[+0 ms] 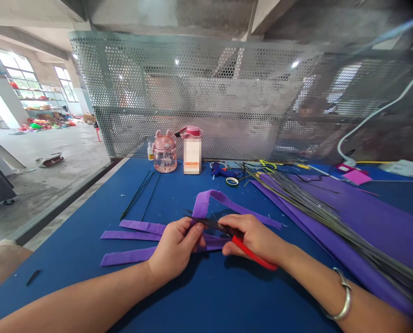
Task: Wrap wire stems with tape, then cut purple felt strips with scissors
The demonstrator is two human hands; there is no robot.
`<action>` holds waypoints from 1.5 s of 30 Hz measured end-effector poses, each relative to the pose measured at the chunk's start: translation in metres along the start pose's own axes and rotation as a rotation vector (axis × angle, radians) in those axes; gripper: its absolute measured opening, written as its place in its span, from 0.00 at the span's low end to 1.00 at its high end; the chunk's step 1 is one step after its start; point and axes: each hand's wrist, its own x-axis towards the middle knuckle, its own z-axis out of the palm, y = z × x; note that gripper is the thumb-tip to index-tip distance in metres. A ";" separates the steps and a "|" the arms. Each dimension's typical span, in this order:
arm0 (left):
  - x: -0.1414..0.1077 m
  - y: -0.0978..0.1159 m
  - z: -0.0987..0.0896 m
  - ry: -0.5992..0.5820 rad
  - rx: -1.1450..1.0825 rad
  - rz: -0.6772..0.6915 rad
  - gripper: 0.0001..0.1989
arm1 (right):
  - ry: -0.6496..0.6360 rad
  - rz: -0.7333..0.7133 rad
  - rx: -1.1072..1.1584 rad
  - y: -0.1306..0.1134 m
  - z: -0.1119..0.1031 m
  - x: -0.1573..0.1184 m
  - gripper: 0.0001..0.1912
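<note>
My left hand [178, 245] pinches a purple fabric strip [202, 203], which loops up above the fingers and trails off to the right. In my right hand [253, 238] are scissors with red handles [253, 255]; their dark, slightly parted blades lie across the strip just above my left fingertips. Several more purple strips [123, 258] extend leftward from beneath my hands on the blue table [192, 300].
Dark green stems [137, 196] lie at the left. A pink bottle [165, 155], a tape roll [232, 181] and a blue glue gun [222, 170] stand or lie behind. Long wires [317, 212] rest on purple fabric [376, 208] at the right.
</note>
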 end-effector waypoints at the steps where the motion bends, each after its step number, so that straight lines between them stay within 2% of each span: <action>1: 0.000 0.000 0.000 -0.001 -0.002 -0.007 0.18 | 0.000 0.011 0.000 0.000 0.000 0.000 0.17; 9: 0.001 0.003 0.001 -0.027 -0.043 -0.024 0.16 | -0.007 0.062 -0.017 -0.001 -0.003 0.002 0.15; 14: 0.001 0.002 0.001 0.037 -0.055 0.006 0.17 | -0.021 0.022 -0.059 -0.003 -0.005 0.000 0.31; 16: 0.001 0.001 0.000 0.050 -0.060 0.018 0.18 | -0.039 0.005 -0.063 -0.003 -0.005 0.000 0.33; 24: -0.002 0.003 0.000 0.011 0.016 0.044 0.19 | -0.092 0.001 -0.011 -0.005 -0.005 0.000 0.29; 35: -0.002 0.004 0.001 0.010 0.037 0.052 0.19 | -0.072 0.005 0.061 -0.005 -0.004 0.001 0.18; 45: 0.000 0.003 0.001 -0.015 -0.022 -0.005 0.18 | -0.051 0.049 0.013 -0.002 -0.004 0.001 0.17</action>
